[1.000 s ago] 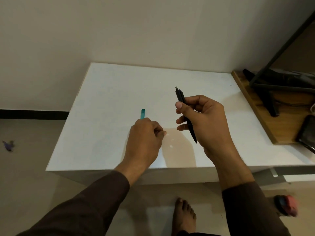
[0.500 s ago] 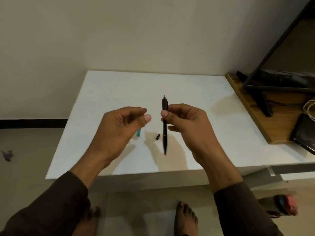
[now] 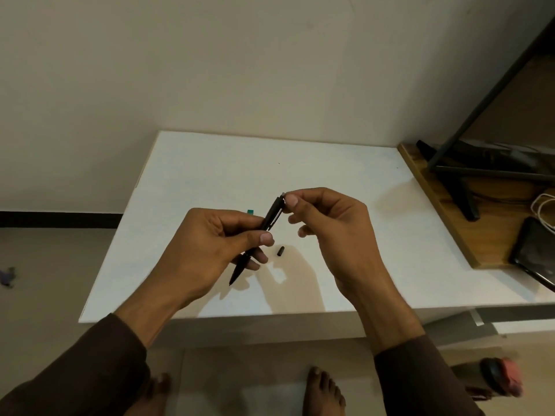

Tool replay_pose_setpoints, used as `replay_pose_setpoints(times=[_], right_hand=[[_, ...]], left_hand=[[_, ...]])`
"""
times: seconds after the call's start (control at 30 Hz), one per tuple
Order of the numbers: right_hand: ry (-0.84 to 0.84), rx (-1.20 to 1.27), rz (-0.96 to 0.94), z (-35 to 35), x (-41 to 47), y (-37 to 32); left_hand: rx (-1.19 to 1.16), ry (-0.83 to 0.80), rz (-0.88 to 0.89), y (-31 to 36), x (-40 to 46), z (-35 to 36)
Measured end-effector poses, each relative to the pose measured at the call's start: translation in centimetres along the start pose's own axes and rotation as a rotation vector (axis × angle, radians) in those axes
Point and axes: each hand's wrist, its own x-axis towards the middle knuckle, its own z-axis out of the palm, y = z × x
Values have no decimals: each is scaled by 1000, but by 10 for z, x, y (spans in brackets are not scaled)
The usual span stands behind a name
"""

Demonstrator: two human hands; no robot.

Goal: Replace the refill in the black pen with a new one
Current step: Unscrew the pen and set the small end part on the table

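Observation:
The black pen [image 3: 271,216] is held tilted above the white table [image 3: 186,187], tip down-left, clicker end up-right. My left hand [image 3: 210,250] grips its middle between thumb and fingers. My right hand [image 3: 327,229] pinches the top clicker end with thumb and forefinger. A small black pen piece [image 3: 280,251] lies on the table just right of my left thumb. A small teal piece [image 3: 250,211] shows on the table behind my left hand, mostly hidden.
A wooden shelf [image 3: 444,223] adjoins the table on the right, carrying a black stand [image 3: 462,187], a dark phone [image 3: 534,256] and a white cable [image 3: 543,211]. My bare feet [image 3: 322,391] stand on the floor below the table's front edge.
My left hand has come in and taken hold of the pen's middle. My right hand has slid up from the barrel to the clicker end, and the pen now tilts.

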Motion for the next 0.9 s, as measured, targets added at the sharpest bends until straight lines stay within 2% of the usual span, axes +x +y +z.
replay_pose_setpoints(times=[0.47,0.67,0.77,0.9], right_hand=[[10,-6,-43,3,-1,1],[65,14,-72,-7,1,-7],[74,-109,-45,-15,3,-4],[32,-475,101,-26,7,19]], left_hand=[[33,-73,13,6,0,-2],[65,-72,-51,0,-1,-5],[44,-55,-64,-1,-3,-8],[22,36,-54,-3,-1,-16]])
